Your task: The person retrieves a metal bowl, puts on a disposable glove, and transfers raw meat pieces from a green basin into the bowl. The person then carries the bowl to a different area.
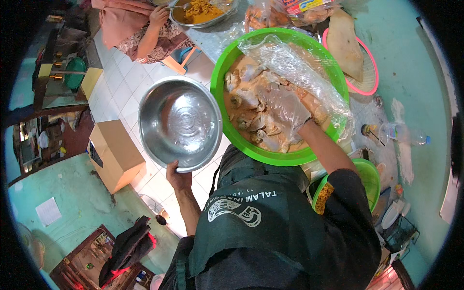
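My left hand (179,179) grips the near rim of a shiny metal bowl (163,112), thumb over the edge. The bowl is held beside a large green plastic basin (216,90), and their rims look close together. The basin holds raw meat pieces, apparently chicken (250,98), in an orange-brown marinade (235,69). My right hand (286,107), in a clear plastic glove, reaches down among the pieces. Its fingertips are hidden, so whether they grip a piece cannot be told. Crumpled cling film (290,61) is pulled back over the basin's far right side.
Across the table, a person's hand (159,16) holds a spoon over a metal basin (197,25) of yellow-orange food. Plastic bags (266,18) and a pink-rimmed basket (375,78) stand behind the green basin. A plastic bottle (409,135) lies at right. A cardboard box (116,156) stands at left.
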The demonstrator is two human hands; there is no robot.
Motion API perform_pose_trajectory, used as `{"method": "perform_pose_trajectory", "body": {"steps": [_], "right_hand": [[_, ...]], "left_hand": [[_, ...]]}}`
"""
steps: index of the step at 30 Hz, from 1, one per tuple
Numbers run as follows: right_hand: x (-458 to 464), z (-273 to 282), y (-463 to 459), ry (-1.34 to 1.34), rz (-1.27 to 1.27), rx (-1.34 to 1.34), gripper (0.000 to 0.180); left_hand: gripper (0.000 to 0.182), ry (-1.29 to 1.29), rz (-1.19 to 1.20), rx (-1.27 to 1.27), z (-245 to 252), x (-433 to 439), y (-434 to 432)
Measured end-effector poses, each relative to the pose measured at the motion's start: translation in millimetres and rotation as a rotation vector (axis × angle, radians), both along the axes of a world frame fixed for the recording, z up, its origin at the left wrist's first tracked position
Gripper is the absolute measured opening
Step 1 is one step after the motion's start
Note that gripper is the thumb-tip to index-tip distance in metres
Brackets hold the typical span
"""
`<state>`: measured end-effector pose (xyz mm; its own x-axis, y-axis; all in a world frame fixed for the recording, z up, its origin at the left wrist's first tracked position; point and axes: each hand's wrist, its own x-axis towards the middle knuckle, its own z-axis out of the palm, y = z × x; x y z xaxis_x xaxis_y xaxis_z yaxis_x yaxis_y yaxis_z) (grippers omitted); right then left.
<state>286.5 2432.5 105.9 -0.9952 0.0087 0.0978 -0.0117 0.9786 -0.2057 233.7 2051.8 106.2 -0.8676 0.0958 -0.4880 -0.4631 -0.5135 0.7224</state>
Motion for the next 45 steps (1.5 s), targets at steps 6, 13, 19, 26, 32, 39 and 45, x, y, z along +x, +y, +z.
{"method": "perform_pose_trajectory", "body": {"steps": [6,13,19,26,32,39,45], "right_hand": [[-24,-12,3,-0.145,0.064,0.109,0.035],[-37,-23,20,-0.283,0.133,-0.164,0.047],[17,-9,40,-0.025,-0.047,-0.65,0.056],[86,-21,46,0.239,-0.207,-1.619,0.069],[94,4,49,0.112,-0.414,-1.762,0.067],[53,140,0,0.102,-0.111,-1.62,0.062],[4,66,-51,0.196,0.114,-0.874,0.038]], "left_hand": [[0.053,0.018,-0.051,-0.004,-14,0,3],[0.054,0.015,-0.088,-0.022,-9,-6,14],[0.059,0.13,-0.11,-0.055,-18,1,-10],[0.06,0.117,-0.095,-0.095,-2,11,2],[0.068,0.19,-0.237,-0.128,32,-5,55],[0.074,0.413,-0.476,-0.272,32,-8,103],[0.065,0.292,-0.526,-0.117,29,1,109]]}}
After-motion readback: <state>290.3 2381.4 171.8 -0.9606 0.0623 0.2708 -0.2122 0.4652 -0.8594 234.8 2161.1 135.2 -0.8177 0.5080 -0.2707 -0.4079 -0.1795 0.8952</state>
